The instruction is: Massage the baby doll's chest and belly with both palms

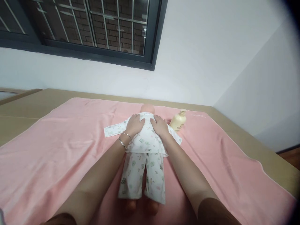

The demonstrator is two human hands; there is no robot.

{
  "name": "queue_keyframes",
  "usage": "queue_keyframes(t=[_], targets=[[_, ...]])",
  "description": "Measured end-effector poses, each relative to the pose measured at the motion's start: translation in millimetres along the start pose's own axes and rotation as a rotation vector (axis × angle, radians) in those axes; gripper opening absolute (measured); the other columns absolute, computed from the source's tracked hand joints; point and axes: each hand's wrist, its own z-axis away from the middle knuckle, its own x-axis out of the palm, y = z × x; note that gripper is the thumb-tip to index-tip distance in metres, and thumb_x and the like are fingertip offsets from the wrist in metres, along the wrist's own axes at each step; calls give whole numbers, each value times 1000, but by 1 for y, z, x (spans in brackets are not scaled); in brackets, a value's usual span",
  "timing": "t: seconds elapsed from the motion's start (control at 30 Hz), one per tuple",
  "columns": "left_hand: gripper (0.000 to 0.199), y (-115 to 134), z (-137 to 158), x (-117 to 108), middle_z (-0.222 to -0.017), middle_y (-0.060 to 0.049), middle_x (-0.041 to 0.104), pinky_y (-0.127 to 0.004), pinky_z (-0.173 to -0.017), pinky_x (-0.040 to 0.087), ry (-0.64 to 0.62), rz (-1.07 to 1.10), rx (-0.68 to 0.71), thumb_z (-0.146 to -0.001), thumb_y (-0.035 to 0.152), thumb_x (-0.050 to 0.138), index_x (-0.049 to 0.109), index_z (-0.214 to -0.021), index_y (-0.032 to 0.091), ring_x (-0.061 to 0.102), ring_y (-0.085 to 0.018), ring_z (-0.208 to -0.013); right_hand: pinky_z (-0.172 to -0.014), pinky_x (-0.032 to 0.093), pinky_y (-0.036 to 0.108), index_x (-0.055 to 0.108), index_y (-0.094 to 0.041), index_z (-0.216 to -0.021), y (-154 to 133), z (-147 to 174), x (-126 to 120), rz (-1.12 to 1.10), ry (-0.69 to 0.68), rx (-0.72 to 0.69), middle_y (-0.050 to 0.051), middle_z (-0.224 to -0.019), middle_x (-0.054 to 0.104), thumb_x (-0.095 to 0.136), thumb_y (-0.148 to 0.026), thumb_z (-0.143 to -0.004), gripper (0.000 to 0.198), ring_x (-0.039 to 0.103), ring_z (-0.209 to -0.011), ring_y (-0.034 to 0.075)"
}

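While the left hand (pixel 135 125) and right hand (pixel 160 126) lie on the doll (pixel 145 149), thumbs spread from fingers (pixel 134 117), they cover parts of its shirt (pixel 147 134); it lies on the pink cloth (pixel 65 147), feet (pixel 152 207) dim; I can't read the nearby bottle (pixel 178 121)'s lettering.

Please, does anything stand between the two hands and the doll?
Only the shirt of the doll: the left hand and the right hand both rest on it. The bottle is off to the right, not between.

The pyjamas (pixel 146 140) are white (green-printed), the blanket (pixel 203 147) plain pink.
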Motion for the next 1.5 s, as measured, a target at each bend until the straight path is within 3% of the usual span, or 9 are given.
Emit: queue_keyframes(t=[0.1, 0.17, 0.3, 0.43, 0.6, 0.77, 1.0, 1.5], targets=[[47, 11, 5, -10, -133, -22, 58, -43, -108, 34, -44, -97, -4, -96, 37, 38, 55, -130, 10, 49, -33, -130, -116, 15, 54, 42, -12, -147, -7, 4, -6, 44, -17, 6, 17, -156, 36, 24, -48, -101, 61, 26, -146, 33], [42, 23, 12, -17, -128, -22, 60, -45, -103, 38, -62, -150, -3, -97, 33, 38, 57, -126, 11, 54, -34, -123, -113, 22, 53, 49, -13, -141, -16, 9, -12, 77, -13, -47, 16, -151, 43, 25, -41, -102, 54, 33, -142, 34], [28, 48, 24, -28, -110, -17, 67, -42, -96, 43, -96, -147, 119, -91, 19, 42, 67, -106, 16, 63, -31, -106, -105, 34, 41, 62, -17, -123, -33, 21, -23, 132, -5, -220, 12, -133, 61, 30, -22, -98, 41, 51, -126, 28], [27, 55, 26, -24, -99, -16, 69, -41, -93, 45, -77, -116, 219, -87, 12, 42, 68, -93, 15, 64, -30, -100, -101, 38, 34, 65, -17, -118, -40, 25, -26, 132, -19, -259, 11, -125, 65, 33, -19, -96, 39, 56, -117, 25], [40, 32, 16, -8, -134, -17, 59, -46, -112, 32, -10, -149, 272, -93, 16, 36, 61, -125, 13, 49, -30, -130, -113, 29, 39, 51, -18, -141, -24, 15, -12, 78, 3, -249, 9, -151, 45, 30, -25, -98, 48, 38, -139, 27], [49, 6, 4, -1, -156, -10, 40, -46, -120, 20, -85, -32, 105, -99, 38, 36, 47, -143, 20, 28, -28, -147, -119, 14, 46, 32, -18, -153, -6, 4, -1, 13, -44, -112, 9, -161, 26, 29, -46, -100, 61, 20, -149, 30], [65, 1, -2, -1, -159, -16, 31, -41, -120, 17, -115, -69, -60, -98, 51, 32, 38, -148, 11, 23, -29, -149, -120, 5, 46, 32, -10, -152, -1, 1, 0, 14, -45, -13, 17, -161, 24, 22, -56, -99, 71, 15, -151, 28], [63, 1, -1, -1, -154, -18, 39, -41, -117, 23, -118, -110, -20, -98, 50, 31, 42, -146, 9, 32, -31, -145, -119, 8, 49, 27, -9, -154, -6, 4, -3, 55, -92, 19, 19, -161, 20, 21, -56, -98, 73, 16, -150, 34]])
